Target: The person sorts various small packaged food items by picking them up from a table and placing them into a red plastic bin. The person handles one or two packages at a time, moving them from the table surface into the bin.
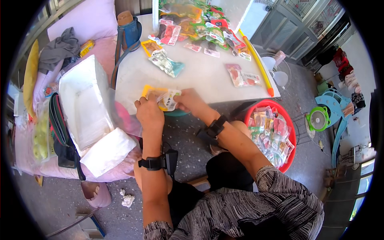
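Note:
A yellow-and-white snack packet (171, 101) is gripped between both hands over the front edge of a white table (198, 79). My left hand (151, 114) has its left side, fingers bent around a clear part of the wrapper. At the printed right end, my right hand (193, 103) pinches the packet between thumb and fingers. Beyond the hands lie a teal-and-white packet (168, 63) and a yellow-edged packet (151, 47). Two joined or touching pink-and-white packets (241, 75) rest to the right. A teal rim (177, 113) shows partly under the table edge, below the packet.
Many packets (192, 28) spill from a white foam box (242, 13) at the back. A yellow stick with orange ends (258, 63) lies along the right edge. On the floor, a red tub (293, 141) holds packets. An open foam box (87, 105) stands left.

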`<state>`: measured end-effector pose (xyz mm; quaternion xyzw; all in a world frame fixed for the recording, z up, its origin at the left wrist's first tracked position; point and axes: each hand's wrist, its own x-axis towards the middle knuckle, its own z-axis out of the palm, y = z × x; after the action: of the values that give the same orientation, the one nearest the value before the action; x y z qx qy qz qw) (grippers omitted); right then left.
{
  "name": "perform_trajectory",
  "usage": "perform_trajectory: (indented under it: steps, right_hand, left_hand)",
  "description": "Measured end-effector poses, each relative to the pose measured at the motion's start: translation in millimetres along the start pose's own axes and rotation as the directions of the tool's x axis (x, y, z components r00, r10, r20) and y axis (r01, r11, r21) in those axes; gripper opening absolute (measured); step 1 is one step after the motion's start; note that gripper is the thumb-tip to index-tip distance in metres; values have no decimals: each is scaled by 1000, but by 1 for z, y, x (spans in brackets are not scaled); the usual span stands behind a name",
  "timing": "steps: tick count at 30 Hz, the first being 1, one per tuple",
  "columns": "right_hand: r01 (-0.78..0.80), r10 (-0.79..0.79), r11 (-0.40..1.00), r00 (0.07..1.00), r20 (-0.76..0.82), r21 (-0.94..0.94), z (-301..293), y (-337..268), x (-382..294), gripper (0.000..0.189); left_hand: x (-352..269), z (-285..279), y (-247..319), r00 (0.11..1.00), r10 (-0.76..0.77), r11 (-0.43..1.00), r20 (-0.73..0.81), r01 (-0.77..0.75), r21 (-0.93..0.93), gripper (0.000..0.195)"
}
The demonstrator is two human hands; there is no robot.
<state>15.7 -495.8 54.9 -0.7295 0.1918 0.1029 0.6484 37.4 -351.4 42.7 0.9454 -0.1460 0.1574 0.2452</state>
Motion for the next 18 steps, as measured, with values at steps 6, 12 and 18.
perform_trajectory:
  steps: [6,12,18]
  right_hand:
    - [159,-149,882,987,-57,444,35,11,30,9]
    - [84,-102,908,995,22,409,27,4,16,13]
    - [49,-70,892,997,29,449,36,0,25,10]
  left_hand:
    - [0,3,2,976,203,953,-73,-214,-214,26]
    - [1,-2,-3,997,35,998,-69,-38,-47,33]
    - [0,-6,-2,999,18,996,-34,-21,-89,30]
